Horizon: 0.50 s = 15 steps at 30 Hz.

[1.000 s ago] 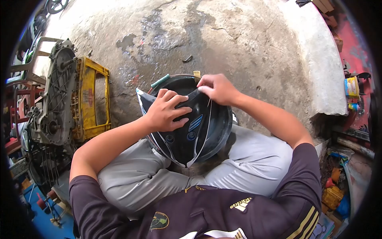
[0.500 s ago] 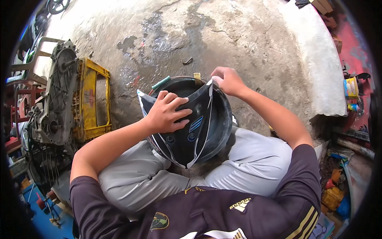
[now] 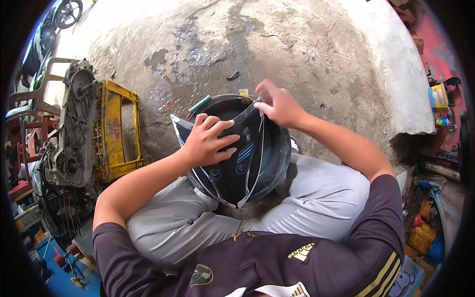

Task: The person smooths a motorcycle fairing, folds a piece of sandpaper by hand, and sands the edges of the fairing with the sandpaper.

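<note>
A black motorcycle body panel (image 3: pixel 230 158) with whitish edges and blue stripes lies across a round black basin (image 3: pixel 278 171) between my legs. My left hand (image 3: pixel 210 141) rests on the panel's upper left part, fingers spread over its surface. At the panel's upper right corner, my right hand (image 3: pixel 281 106) has thumb and fingers curled close together around the edge. The fingers are slightly blurred, and whatever may lie between them is hidden. A teal cylindrical piece (image 3: pixel 200 104) sits on the basin's far rim, and a small yellowish piece (image 3: pixel 244 93) is beside the right fingers.
To the left stand a yellow plastic crate (image 3: pixel 114 131) and a grey metal engine casing (image 3: pixel 76 123). Wet patches mark the concrete floor (image 3: pixel 307 54) ahead. A pale concrete ledge (image 3: pixel 396 84) runs along the right, near a yellow can (image 3: pixel 439 96) and piled clutter.
My right hand has shifted slightly inward and down over the panel's corner, covering its white tip. The left hand keeps its place on the panel. The view has moved a little.
</note>
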Available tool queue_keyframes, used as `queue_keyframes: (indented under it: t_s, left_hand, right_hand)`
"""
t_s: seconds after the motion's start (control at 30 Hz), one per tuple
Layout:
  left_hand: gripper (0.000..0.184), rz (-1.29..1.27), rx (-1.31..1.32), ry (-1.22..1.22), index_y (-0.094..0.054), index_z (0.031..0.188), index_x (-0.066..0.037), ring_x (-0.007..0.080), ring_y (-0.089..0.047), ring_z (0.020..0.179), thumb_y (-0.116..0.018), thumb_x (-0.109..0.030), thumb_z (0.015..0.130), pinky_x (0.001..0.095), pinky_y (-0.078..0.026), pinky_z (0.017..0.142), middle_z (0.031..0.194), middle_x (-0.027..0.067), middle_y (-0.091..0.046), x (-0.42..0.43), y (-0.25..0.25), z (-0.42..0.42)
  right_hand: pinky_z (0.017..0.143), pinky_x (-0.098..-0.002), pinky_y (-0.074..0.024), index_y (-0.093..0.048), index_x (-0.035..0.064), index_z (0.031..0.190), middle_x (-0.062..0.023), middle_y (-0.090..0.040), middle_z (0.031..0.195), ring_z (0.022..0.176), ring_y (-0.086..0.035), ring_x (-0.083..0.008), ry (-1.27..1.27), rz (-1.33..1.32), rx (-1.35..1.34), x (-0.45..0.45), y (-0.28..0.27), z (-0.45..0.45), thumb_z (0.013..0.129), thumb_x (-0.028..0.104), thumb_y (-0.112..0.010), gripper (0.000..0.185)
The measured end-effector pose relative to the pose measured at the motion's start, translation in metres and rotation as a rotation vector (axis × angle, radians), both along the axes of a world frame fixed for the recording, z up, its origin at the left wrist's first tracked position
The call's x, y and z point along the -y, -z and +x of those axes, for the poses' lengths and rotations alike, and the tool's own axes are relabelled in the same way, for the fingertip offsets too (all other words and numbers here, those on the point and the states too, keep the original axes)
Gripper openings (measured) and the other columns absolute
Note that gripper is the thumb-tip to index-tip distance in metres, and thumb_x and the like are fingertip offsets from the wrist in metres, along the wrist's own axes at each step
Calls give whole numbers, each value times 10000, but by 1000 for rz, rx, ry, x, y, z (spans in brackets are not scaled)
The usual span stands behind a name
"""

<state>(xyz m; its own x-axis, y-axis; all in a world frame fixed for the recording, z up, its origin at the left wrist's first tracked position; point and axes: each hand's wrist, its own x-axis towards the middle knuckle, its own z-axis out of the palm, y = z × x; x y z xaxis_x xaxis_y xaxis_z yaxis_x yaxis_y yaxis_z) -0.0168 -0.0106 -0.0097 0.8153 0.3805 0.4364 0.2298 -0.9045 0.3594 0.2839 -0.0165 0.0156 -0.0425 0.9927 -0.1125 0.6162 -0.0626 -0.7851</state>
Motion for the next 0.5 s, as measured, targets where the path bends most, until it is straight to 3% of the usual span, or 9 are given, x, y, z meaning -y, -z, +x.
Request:
queue_keyframes:
  t_s: [0.07, 0.2, 0.27, 0.37, 0.5]
  left_hand:
    - [377, -39, -12, -6, -798, 1099, -251, 264, -578, 1111, -876, -345, 742, 489, -412, 967, 1301, 23, -662, 0, 0, -1]
    - [363, -50, -49, -31, -798, 1097, -249, 263, -575, 1134, -876, -346, 756, 490, -384, 990, 1305, 18, -665, 2, -4, -1]
    - [361, -53, -35, -26, -798, 1095, -250, 262, -573, 1133, -876, -347, 756, 491, -380, 991, 1306, 15, -665, 1, -3, 0]
    - [355, -65, -31, -23, -797, 1091, -252, 260, -572, 1133, -876, -348, 758, 494, -376, 988, 1308, 11, -665, 0, -3, 0]
    - [355, -62, -29, -22, -797, 1091, -254, 257, -571, 1132, -877, -347, 758, 494, -378, 980, 1310, 8, -664, 1, -2, -1]
  right_hand:
    - [760, -408, -566, -701, 27, 1081, -180, -755, 856, 790, -736, -324, -198, -74, -77, 2, 5, -1, 911, 184, -750, 236]
    - [770, -405, -567, -717, 23, 1027, -172, -755, 852, 790, -743, -291, -5, -19, 54, -16, 25, 22, 905, 187, -755, 208]
    - [759, -407, -564, -718, 21, 1025, -168, -752, 848, 776, -734, -275, 2, -4, 43, -15, 8, 14, 898, 178, -749, 205]
    - [766, -379, -564, -713, -5, 1033, -121, -756, 841, 771, -712, -216, -254, -99, -54, -4, 0, -4, 920, 167, -732, 207]
    - [702, -409, -538, -701, 13, 988, -149, -702, 780, 726, -686, -266, -120, -110, -2, -20, 20, 16, 827, 179, -755, 237]
